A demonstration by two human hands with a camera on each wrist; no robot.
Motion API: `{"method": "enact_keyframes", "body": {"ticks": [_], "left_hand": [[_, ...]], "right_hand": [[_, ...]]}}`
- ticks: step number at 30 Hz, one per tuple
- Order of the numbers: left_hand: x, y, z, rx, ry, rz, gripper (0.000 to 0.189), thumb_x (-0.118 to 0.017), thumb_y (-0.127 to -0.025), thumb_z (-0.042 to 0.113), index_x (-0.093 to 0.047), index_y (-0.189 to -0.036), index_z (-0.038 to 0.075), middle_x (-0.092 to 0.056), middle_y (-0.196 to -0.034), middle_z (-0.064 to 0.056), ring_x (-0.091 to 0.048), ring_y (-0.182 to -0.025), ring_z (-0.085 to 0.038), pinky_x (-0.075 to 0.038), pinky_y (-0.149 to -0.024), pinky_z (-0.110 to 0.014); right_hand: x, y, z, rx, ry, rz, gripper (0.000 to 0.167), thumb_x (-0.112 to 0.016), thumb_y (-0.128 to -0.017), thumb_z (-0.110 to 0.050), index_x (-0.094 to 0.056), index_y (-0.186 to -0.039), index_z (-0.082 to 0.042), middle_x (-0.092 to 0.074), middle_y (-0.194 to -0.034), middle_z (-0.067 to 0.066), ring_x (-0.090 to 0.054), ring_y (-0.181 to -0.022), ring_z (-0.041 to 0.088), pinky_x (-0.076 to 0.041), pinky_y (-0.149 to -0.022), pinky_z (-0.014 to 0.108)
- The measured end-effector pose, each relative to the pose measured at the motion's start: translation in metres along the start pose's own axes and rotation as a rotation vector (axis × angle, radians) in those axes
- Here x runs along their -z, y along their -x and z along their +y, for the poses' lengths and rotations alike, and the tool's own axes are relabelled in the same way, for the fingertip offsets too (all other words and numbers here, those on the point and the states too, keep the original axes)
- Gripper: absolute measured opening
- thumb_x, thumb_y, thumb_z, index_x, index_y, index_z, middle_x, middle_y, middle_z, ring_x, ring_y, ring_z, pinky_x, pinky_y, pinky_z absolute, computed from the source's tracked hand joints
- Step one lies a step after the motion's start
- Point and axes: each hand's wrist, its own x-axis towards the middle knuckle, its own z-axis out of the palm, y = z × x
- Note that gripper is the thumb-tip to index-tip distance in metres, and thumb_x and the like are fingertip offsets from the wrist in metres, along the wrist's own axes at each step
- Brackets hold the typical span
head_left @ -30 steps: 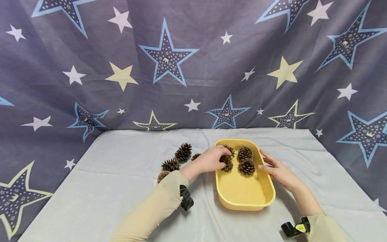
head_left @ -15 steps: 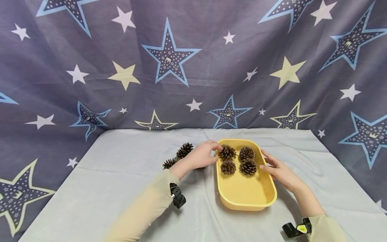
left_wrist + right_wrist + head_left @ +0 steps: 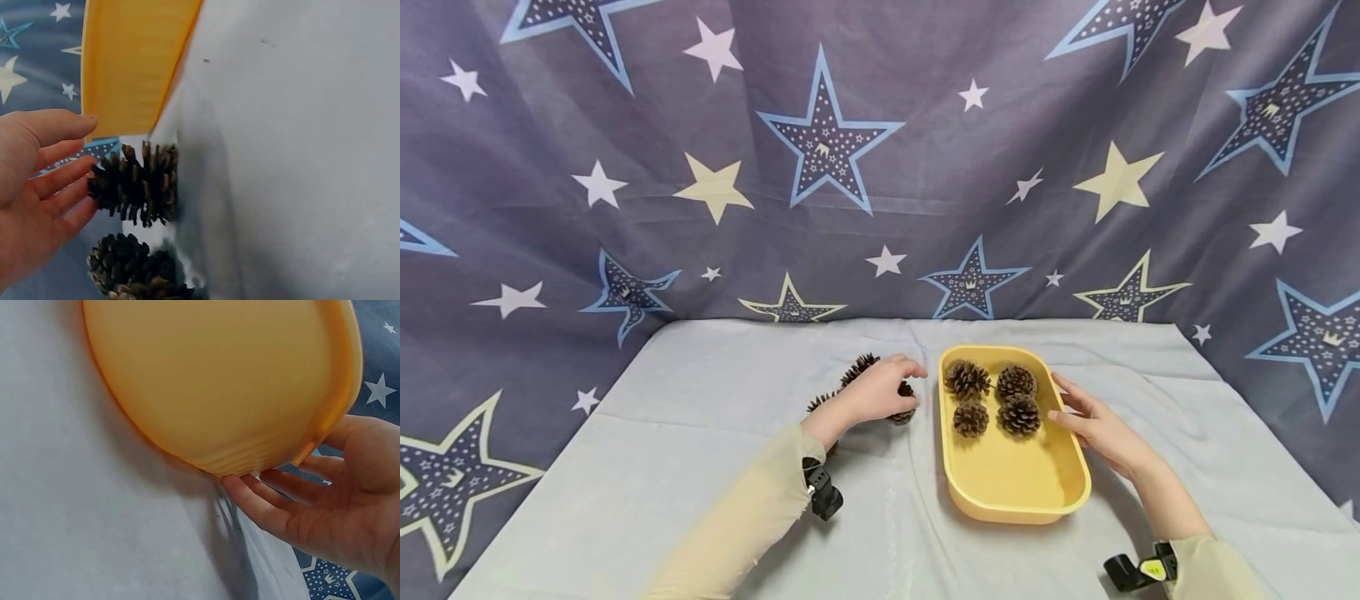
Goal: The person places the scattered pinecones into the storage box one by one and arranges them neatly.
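Note:
Next to a pine cone (image 3: 140, 184) on the cloth, my left hand (image 3: 872, 392) has its fingers spread, with the thumb apart. In the left wrist view the fingertips are right at that cone's side. My right hand (image 3: 1105, 437) holds the right side of a yellow plastic tub (image 3: 1018, 479), thumb over the rim and fingers along the outer wall. Several brown pine cones (image 3: 1019, 415) lie grouped at the tub's far end. Other loose cones (image 3: 859, 367) sit left of the tub, partly hidden behind my left hand and wrist.
A pale grey cloth (image 3: 625, 475) covers the table, with slight wrinkles. Behind it hangs a dark star-patterned curtain (image 3: 760, 242). Each wrist wears a black strapped camera (image 3: 822, 490).
My left hand has left the tub's inside, moving left over the rim to a cone on the cloth. A cone it touched stays in the tub. My right hand keeps its hold.

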Motion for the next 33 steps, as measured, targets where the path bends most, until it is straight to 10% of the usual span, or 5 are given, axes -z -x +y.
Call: {"method": "enact_keyframes", "body": {"ticks": [13, 33], "left_hand": [[-0.0045, 0.0065, -0.0088, 0.089, -0.025, -0.035, 0.043, -0.066, -0.08, 0.017, -0.056, -0.12, 0.007, -0.055, -0.119, -0.008, -0.05, -0.113, -0.023, -0.041, -0.098, -0.035], [-0.0068, 0.006, -0.0071, 0.057, -0.067, -0.028, 0.037, -0.067, -0.08, 0.02, -0.06, -0.115, 0.009, -0.058, -0.115, -0.006, -0.053, -0.109, -0.022, -0.043, -0.095, -0.034]], "right_hand": [[0.0015, 0.0, 0.0021, 0.0, 0.001, -0.002, 0.073, -0.05, -0.092, -0.017, -0.003, -0.147, -0.009, -0.019, -0.141, 0.033, -0.05, -0.111, 0.037, -0.051, -0.082, 0.031], [0.0015, -0.0007, 0.0025, 0.002, 0.001, 0.001, 0.073, -0.05, -0.092, -0.017, -0.003, -0.146, -0.007, -0.019, -0.141, 0.034, -0.052, -0.11, 0.035, -0.051, -0.082, 0.033]]}}
